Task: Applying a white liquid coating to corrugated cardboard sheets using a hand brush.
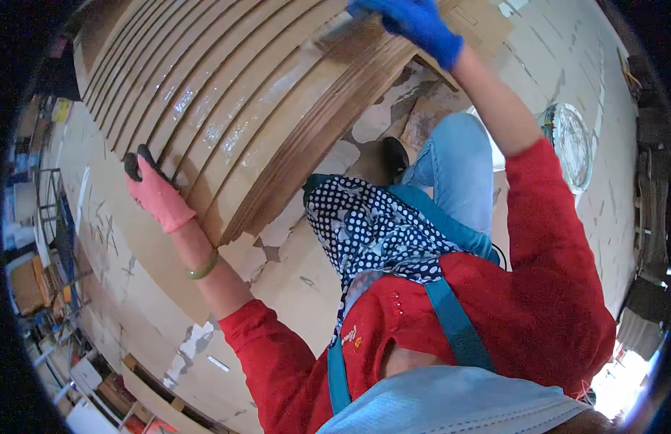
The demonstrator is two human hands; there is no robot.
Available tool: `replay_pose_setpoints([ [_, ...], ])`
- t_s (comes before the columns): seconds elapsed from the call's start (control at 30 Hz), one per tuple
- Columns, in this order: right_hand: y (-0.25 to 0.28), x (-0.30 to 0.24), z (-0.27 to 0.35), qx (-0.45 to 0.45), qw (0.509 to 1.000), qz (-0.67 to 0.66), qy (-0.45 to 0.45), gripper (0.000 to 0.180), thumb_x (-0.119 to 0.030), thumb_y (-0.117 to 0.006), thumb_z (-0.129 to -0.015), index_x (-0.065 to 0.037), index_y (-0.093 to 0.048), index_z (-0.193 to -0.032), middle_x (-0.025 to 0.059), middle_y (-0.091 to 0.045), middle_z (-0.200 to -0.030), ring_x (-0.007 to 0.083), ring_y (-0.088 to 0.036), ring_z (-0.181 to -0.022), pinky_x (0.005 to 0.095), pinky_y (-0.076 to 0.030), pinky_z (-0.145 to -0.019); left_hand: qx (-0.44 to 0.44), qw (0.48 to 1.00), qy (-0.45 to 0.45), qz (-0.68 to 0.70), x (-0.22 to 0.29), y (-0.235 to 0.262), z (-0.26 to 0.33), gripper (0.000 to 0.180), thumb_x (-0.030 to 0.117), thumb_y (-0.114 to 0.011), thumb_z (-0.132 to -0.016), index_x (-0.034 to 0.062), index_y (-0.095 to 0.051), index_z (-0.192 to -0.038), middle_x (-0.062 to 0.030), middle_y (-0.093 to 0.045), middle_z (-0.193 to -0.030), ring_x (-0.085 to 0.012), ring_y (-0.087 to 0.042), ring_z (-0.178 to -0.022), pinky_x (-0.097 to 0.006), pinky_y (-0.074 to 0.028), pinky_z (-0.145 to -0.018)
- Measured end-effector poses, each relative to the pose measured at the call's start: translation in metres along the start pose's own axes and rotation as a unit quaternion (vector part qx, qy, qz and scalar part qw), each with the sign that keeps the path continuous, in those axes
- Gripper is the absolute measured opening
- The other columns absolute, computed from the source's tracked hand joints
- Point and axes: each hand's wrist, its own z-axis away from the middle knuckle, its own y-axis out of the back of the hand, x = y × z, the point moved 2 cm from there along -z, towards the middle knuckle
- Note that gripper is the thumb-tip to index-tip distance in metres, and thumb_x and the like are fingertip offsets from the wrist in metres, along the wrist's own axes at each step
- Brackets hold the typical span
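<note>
pale, scuffed floor (115,239) spreads around the work, with patches worn dark. the right hand (419,25), in a blue glove, is closed around a flat brush (334,32), which is blurred and lies over the upper part of a fanned stack of brown sheets (252,155). the left hand (158,192), in a pink glove with dark fingertips, rests at the near left edge of that stack, its fingers slightly bent; i cannot tell whether they pinch a sheet or only press on it. the sheets overlap like steps, each leaving a strip exposed, and wet, shiny patches show on several strips.

a green bangle (203,267) circles the left wrist. both forearms run into a red top (560,231), whose chest bears small pale stitched lettering beside a tiny yellow motif. over it go teal straps (458,325) and a dark apron with white dots (379,224). a pale blue mask (451,401) fills the lower edge, and one bent leg in light jeans (458,159) stands near the stack.

farther right, a round tub (570,152) with whitish smears stands on the floor. at far left, metal frames (50,199) and mixed clutter bend along the rim.
</note>
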Motion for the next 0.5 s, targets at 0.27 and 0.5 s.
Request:
replay_pose_setpoints([
  [0.27, 0.026, 0.026, 0.118, 0.057, 0.991, -0.093, 0.082, 0.019, -0.020, -0.058, -0.089, -0.004, -0.068, -0.094, 0.0017, -0.063, -0.079, 0.0043, -0.050, -0.060, 0.0193, -0.038, -0.050, 0.002, 0.999, -0.009, 0.036, 0.000, -0.002, 0.000, 0.039, 0.019, -0.057, -0.091, -0.0086, -0.050, -0.118, -0.0109, -0.058, -0.109, -0.0160, -0.056, -0.095, -0.029, -0.046, -0.084],
  [0.5, -0.009, 0.022, 0.107, 0.053, 0.992, -0.058, 0.103, 0.016, -0.016, -0.058, -0.089, -0.003, -0.066, -0.093, 0.0040, -0.064, -0.085, 0.0057, -0.052, -0.061, 0.0202, -0.041, -0.052, -0.009, 0.999, 0.001, 0.032, -0.011, 0.002, -0.006, 0.039, 0.020, -0.057, -0.091, -0.0079, -0.051, -0.118, -0.0103, -0.058, -0.110, -0.0161, -0.056, -0.096, -0.028, -0.045, -0.085],
])
